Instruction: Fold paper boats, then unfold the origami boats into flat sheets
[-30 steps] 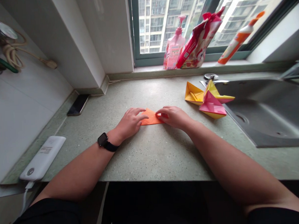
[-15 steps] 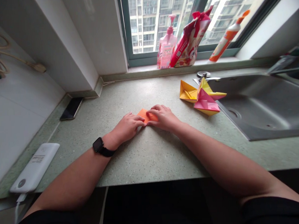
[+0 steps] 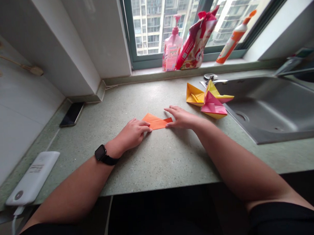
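A folded sheet of orange paper (image 3: 158, 123) lies on the speckled countertop (image 3: 148, 163) in front of me. My left hand (image 3: 133, 134), below a black watch, grips the paper's left end between thumb and fingers. At the right end is my right hand (image 3: 181, 118), its fingers spread apart, with the thumb tip at the paper's right corner. Whether that thumb touches the paper I cannot tell. Right of my hands stand folded paper boats: an orange one (image 3: 193, 94), a yellow one (image 3: 215, 90) and a pink one (image 3: 213, 105).
A steel sink (image 3: 276, 108) is at the right. A phone (image 3: 72, 114) and a white power bank (image 3: 33, 178) with a cable lie at the left. On the windowsill are a pink pump bottle (image 3: 171, 51), a red bag (image 3: 195, 43) and an orange-white bottle (image 3: 233, 41).
My right hand has slid right and spread its fingers, uncovering the right part of the orange paper. My left hand stays on the left end. The view has shifted slightly.
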Demonstrator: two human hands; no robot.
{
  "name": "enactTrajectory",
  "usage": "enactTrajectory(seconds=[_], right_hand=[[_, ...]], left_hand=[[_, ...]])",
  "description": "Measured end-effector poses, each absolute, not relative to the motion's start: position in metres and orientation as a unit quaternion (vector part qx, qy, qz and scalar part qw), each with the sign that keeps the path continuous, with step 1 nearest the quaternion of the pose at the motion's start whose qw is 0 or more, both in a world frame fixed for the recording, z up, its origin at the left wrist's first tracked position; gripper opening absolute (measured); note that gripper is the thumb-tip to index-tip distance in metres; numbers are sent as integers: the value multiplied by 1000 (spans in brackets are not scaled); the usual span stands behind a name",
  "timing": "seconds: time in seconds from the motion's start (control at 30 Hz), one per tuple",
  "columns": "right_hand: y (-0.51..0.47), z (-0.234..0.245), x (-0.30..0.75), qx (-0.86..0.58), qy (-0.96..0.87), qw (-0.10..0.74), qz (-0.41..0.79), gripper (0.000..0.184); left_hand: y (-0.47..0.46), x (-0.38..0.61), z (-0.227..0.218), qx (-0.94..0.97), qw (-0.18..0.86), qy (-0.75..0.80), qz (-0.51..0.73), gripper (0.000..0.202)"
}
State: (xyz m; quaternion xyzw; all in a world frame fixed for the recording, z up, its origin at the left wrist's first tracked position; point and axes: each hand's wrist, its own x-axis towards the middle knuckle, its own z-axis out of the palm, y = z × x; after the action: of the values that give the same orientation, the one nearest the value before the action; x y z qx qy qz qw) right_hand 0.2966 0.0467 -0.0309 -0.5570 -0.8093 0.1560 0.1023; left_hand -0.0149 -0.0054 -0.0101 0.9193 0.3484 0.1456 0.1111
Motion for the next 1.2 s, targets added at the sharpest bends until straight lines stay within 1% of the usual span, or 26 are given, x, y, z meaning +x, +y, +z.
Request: enactTrajectory(seconds=[0.2, 0.27, 0.3, 0.33, 0.37, 0.43, 0.47, 0.5, 0.53, 0.57, 0.67, 0.73, 0.8, 0.97, 1.2], right_hand=[[54, -29, 323, -572, -799, 60, 177, 99], [53, -22, 325, -563, -801, 60, 193, 98], [52, -18, 325, -557, -803, 71, 202, 95], [51, -13, 323, -552, -802, 94, 208, 88], [50, -8, 320, -551, -799, 131, 204, 77], [46, 0, 309, -551, -784, 235, 161, 47], [43, 3, 301, -548, -776, 286, 125, 35], [40, 5, 293, -538, -775, 320, 90, 30], [36, 5, 283, -522, -783, 332, 69, 28], [31, 4, 274, -500, -802, 320, 67, 26], [18, -5, 249, -450, -854, 241, 100, 22], [13, -11, 239, -444, -865, 202, 121, 25], [12, -15, 233, -449, -864, 182, 134, 25], [17, -17, 234, -450, -861, 180, 152, 16], [17, -18, 237, -446, -863, 182, 153, 20]], left_hand=[[-5, -15, -9, 920, 118, 344, 144, 36], [-4, -15, -9, 920, 119, 345, 145, 38], [-4, -15, -10, 920, 120, 345, 145, 40], [-4, -16, -10, 920, 121, 344, 145, 41], [-4, -16, -10, 920, 122, 343, 145, 42], [-5, -15, -10, 919, 126, 344, 145, 43], [-5, -15, -9, 918, 128, 346, 144, 43], [-6, -14, -9, 917, 130, 349, 142, 42], [-7, -14, -9, 917, 131, 351, 140, 40], [-8, -13, -8, 917, 131, 351, 137, 38], [-10, -10, -7, 921, 129, 344, 129, 37], [-11, -9, -7, 924, 129, 336, 127, 39], [-12, -8, -7, 925, 126, 334, 133, 38], [-15, -8, -5, 911, 100, 373, 146, 24], [-19, -14, 5, 892, 87, 426, 120, 19]])
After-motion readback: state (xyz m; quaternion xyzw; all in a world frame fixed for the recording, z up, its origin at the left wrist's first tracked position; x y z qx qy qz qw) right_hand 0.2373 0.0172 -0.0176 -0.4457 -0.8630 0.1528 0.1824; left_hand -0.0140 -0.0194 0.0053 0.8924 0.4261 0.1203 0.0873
